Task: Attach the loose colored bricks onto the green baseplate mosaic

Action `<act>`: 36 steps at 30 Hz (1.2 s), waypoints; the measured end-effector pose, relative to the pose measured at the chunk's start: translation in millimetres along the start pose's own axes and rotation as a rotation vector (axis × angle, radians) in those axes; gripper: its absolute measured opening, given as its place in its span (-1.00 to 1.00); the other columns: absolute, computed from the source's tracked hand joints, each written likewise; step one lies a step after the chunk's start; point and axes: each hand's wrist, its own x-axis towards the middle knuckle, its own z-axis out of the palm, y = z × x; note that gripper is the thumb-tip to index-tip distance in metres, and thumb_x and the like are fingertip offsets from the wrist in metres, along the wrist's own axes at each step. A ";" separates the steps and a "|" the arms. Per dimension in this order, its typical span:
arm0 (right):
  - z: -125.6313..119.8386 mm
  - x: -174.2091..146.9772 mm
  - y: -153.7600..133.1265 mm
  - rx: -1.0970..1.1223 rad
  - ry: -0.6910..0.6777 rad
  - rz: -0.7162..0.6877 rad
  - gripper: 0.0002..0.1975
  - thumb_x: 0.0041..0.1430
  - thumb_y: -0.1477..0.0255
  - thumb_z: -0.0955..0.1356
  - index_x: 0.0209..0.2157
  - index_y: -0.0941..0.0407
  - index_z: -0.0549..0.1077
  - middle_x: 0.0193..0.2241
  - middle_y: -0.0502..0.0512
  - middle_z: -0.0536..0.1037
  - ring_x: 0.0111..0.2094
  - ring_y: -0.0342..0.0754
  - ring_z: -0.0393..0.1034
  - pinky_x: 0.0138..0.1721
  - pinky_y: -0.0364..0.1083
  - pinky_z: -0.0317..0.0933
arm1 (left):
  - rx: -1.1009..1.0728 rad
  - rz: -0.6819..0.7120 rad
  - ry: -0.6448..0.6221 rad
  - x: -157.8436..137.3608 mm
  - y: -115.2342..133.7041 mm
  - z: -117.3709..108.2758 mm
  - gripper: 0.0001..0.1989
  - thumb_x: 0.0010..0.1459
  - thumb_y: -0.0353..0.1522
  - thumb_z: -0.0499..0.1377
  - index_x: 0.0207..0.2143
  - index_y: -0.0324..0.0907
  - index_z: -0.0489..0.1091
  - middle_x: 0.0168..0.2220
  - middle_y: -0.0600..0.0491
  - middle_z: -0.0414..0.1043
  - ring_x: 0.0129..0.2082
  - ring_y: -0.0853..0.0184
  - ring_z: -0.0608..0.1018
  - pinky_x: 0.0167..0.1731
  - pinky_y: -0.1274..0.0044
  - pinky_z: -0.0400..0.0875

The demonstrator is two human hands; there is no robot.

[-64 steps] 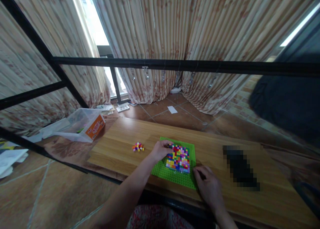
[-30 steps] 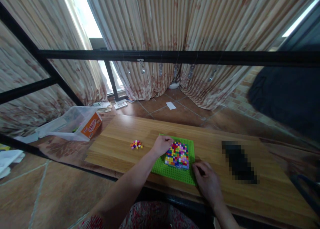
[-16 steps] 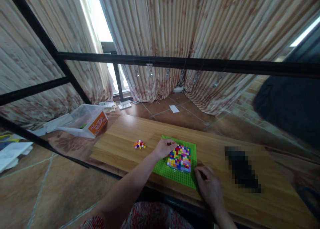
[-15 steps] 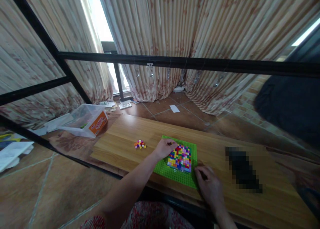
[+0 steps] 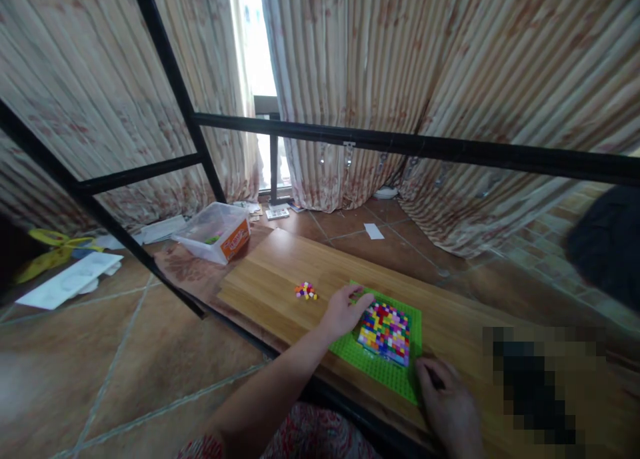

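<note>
I'm resting my left hand (image 5: 345,310) open on the green baseplate (image 5: 383,369) on the desk (image 5: 270,282), right hand (image 5: 450,409) curled empty at its corner; it's looking light, stiff, best gripped by edges.

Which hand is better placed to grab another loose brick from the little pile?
Probably the left hand: it sits between the loose bricks and the green baseplate, while the right hand rests at the plate's far corner.
</note>
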 end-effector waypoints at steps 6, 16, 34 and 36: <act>2.3 -0.9 6.2 -0.023 0.010 0.005 -0.53 0.18 -0.02 0.22 -0.35 0.06 0.54 -0.27 0.14 0.58 -0.29 0.07 0.49 -0.26 0.00 0.33 | 0.120 -0.066 0.272 -25.2 -28.2 -70.3 -0.78 0.12 -0.41 0.12 -0.18 -0.22 0.46 -0.22 -0.06 0.51 -0.25 0.28 0.48 -0.19 0.43 0.36; 2.8 -1.5 3.0 -0.022 0.033 -0.027 -0.52 0.20 -0.03 0.21 -0.35 0.05 0.53 -0.29 0.14 0.58 -0.29 0.06 0.49 -0.24 0.00 0.33 | 0.655 -0.121 0.295 -31.4 -37.3 -112.9 -0.90 0.07 -0.51 0.15 -0.34 -0.21 0.43 -0.35 0.00 0.47 -0.29 0.28 0.48 -0.25 0.49 0.31; -0.4 1.1 -17.2 0.034 0.056 -0.041 -0.66 0.27 0.16 0.24 -0.37 0.07 0.52 -0.35 0.11 0.56 -0.31 0.01 0.48 -0.24 -0.04 0.32 | 0.418 -0.007 0.154 -33.3 -26.3 -96.4 -0.84 0.17 -0.44 0.07 -0.33 -0.17 0.46 -0.31 0.02 0.53 -0.28 0.30 0.53 -0.21 0.48 0.37; -1.0 1.1 -19.3 0.028 0.060 -0.031 -0.65 0.27 0.16 0.24 -0.37 0.07 0.52 -0.34 0.12 0.56 -0.30 0.01 0.48 -0.24 -0.03 0.32 | 0.285 0.007 0.114 -33.5 -19.3 -81.8 -0.84 0.16 -0.42 0.09 -0.34 -0.17 0.49 -0.32 0.03 0.54 -0.28 0.30 0.53 -0.20 0.48 0.39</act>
